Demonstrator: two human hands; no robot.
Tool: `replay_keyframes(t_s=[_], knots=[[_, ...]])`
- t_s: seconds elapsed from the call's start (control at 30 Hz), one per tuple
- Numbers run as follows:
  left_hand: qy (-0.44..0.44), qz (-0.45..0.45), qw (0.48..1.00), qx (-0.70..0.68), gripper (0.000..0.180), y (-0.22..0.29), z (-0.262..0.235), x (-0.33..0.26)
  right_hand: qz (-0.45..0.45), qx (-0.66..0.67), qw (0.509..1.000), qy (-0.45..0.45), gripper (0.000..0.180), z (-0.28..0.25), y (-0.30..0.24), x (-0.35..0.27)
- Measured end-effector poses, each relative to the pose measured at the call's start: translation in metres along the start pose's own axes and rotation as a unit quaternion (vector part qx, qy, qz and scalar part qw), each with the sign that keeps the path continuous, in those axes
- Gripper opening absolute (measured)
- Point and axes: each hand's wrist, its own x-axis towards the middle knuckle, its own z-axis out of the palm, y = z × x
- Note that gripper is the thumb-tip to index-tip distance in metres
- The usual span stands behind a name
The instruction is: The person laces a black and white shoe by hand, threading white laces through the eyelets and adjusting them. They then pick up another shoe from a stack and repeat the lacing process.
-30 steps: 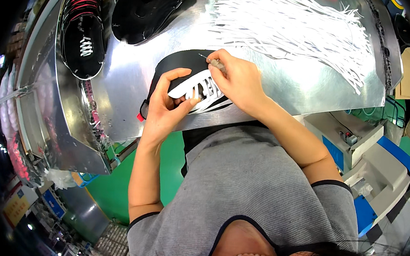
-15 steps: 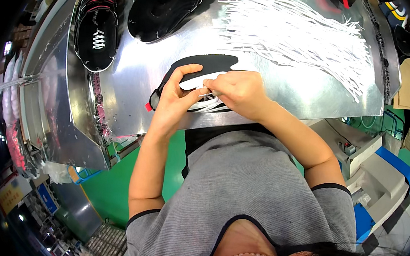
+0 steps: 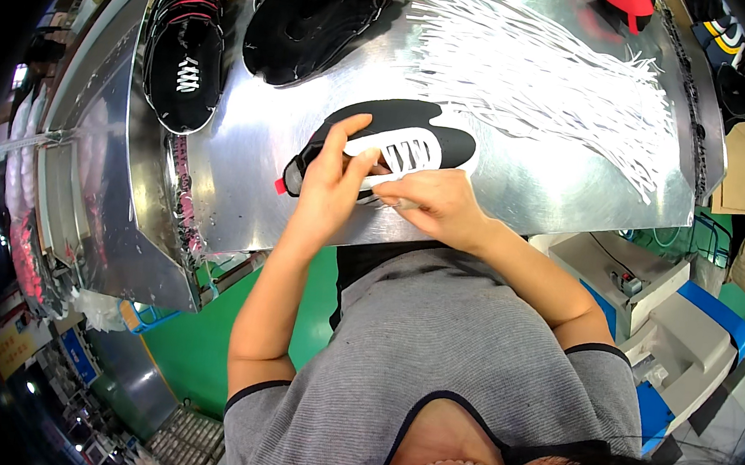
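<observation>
Mid-lacing, I reckon: left hand (image 3: 328,184) clamps the black shoe upper (image 3: 398,137) on the steel table (image 3: 246,159), right hand (image 3: 432,204) pinches a white lace (image 3: 390,201) just below it. Next eyelet needs threading.

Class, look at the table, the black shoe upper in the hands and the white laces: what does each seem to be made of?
Table: sheet metal, likely steel or aluminium; it is silvery and throws blurred reflections.
Shoe upper: probably matte fabric or synthetic, with no shine.
Laces: seemingly woven cord; thin, limp, white strands.
</observation>
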Motion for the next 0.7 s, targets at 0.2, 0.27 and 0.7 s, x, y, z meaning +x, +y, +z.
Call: replay_keyframes(t_s=[0.2,0.27,0.7], knots=[[0.029,0.092,0.987,0.125,0.044,0.002,-0.005,-0.044,0.258,0.160,0.953,0.008,0.016,-0.030,-0.013,-0.020],[0.039,0.079,0.984,0.155,0.040,-0.009,-0.001,-0.049,0.311,0.147,0.938,-0.037,0.018,-0.029,-0.026,-0.016],[0.070,0.215,0.953,0.201,0.025,-0.015,0.002,-0.037,0.311,0.246,0.916,0.061,0.019,0.016,-0.028,0.005]])
